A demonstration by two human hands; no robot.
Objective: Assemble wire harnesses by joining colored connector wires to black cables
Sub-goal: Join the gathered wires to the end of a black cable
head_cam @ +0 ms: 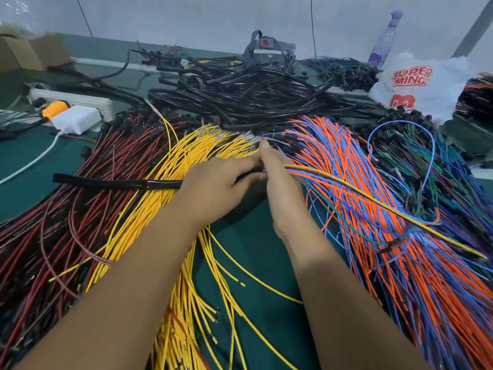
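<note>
- The green table [256, 276] lies under everything, bare only in a strip between my forearms.
- A heap of orange and blue wires [400, 249] fans across my right side, touching my right wrist.
- Dark red wires [53, 222] fill the left side, their black connectors lined up along the far edge.
- Yellow wires [186, 263] run beneath my left forearm, their metal tips bunched just beyond my fingers.
- A tangle of black cables [253, 94] sits at the back of the table, behind all the colours.
- A white plastic bag [416, 86] with red lettering stands at the far right, a clear bottle [384, 41] behind it.
- A white power strip [77, 101] rests at the far left, with a white adapter [74, 120] just in front.
- My left hand [213, 188] curls round the end of one black cable [114, 182], which sticks out to the left over the red and yellow wires.
- My right hand [277, 188] pinches a small bundle of wires [360, 193], yellow, blue and orange, right at the cable's mouth; the bundle trails off to the right over the orange heap.
- Both hands touch at the fingertips, above the middle of the table.
</note>
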